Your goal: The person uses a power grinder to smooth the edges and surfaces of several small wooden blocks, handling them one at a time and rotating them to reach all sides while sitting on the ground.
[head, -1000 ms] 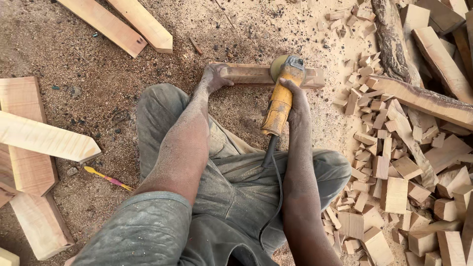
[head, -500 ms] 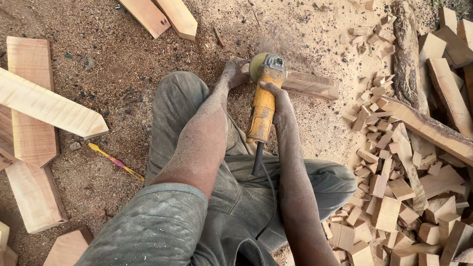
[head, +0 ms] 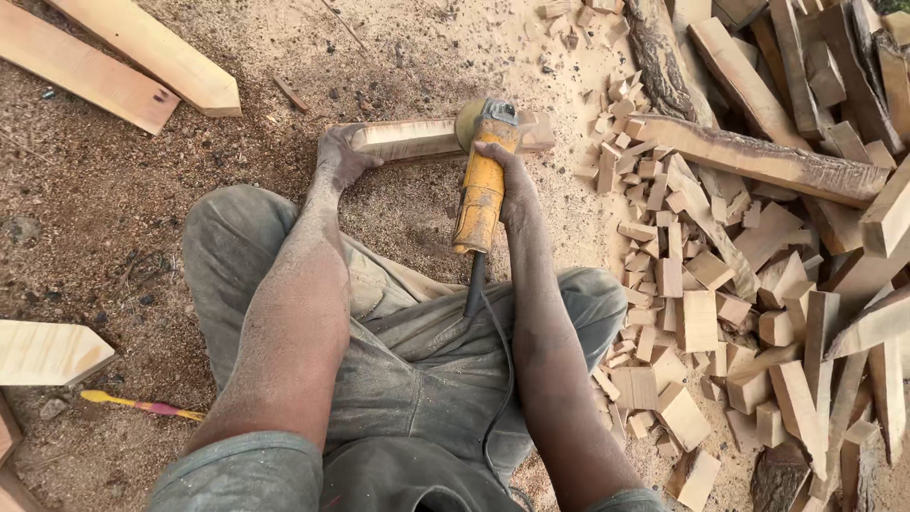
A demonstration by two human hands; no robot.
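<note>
A single head-worn camera is looking steeply down from above the seated person, facing forward over the knees toward the yellow angle grinder [head: 482,185], which is sitting just above the frame's centre. It is viewing from close range, at about arm's reach. Left of the grinder, bare sawdust ground is filling the view; right of it, a pile of wood offcuts [head: 749,284] is running to the edge.

Both forearms are bare and coated with fine sawdust. The left hand [head: 339,156] and right hand [head: 507,185] are ungloved. Grey, dusty, creased trousers [head: 398,379] cover both legs.
</note>
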